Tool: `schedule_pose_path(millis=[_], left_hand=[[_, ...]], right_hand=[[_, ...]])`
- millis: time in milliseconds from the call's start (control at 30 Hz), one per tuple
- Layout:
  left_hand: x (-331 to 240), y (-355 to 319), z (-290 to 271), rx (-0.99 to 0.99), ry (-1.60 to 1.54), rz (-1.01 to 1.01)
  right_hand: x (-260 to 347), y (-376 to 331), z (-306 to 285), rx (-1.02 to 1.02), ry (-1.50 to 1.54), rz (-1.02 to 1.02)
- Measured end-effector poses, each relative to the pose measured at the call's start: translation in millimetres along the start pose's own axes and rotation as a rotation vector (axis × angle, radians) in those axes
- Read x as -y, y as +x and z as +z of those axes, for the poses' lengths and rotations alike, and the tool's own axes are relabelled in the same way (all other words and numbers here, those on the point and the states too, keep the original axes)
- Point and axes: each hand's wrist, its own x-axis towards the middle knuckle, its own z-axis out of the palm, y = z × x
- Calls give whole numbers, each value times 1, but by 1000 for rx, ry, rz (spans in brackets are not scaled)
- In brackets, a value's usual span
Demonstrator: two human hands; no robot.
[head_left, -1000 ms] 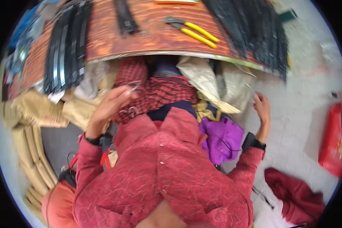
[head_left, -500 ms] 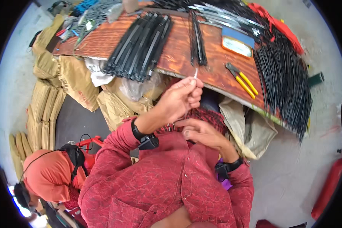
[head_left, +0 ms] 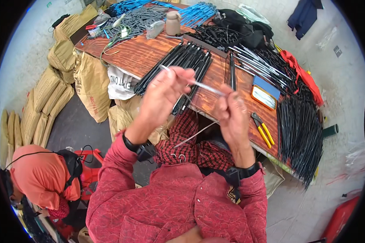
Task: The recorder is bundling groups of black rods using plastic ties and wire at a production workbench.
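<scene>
A thin whitish cord (head_left: 207,87) runs between my two raised hands, over the near edge of the wooden table. My left hand (head_left: 163,95) pinches it, and a short end sticks up past the fingers. My right hand (head_left: 233,117) is closed on the cord's other side, its fingers slightly blurred. A slack pale strand (head_left: 194,135) slants down below the right hand across my checked trousers. Behind the left hand lies a row of black rods (head_left: 186,60). Beyond the right hand, a few more black rods (head_left: 232,71) lie on the table.
On the wooden table (head_left: 129,58) are yellow-handled cutters (head_left: 263,130), an orange-rimmed box (head_left: 264,97), silver rods (head_left: 263,62) and a mass of thin black strands (head_left: 300,137). A brown lidded jar (head_left: 173,23) stands farther back. Brown sacks (head_left: 91,87) and a person in an orange head covering (head_left: 40,174) are at left.
My right hand has risen from my lap to grip the cord. My left hand has moved left, and the cord now spans both hands. The view has shifted, showing more of the table's far side.
</scene>
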Motion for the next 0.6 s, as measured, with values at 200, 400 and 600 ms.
schedule_pose_path(millis=[200, 400, 600], left_hand=[[-79, 52, -32, -14, 206, 187], [-129, 89, -78, -128, 481, 321], [-86, 127, -157, -180, 1178, 126]], right_hand=[[52, 56, 56, 46, -671, -498], [44, 88, 71, 83, -747, -493], [-40, 126, 3, -168, -749, -134]])
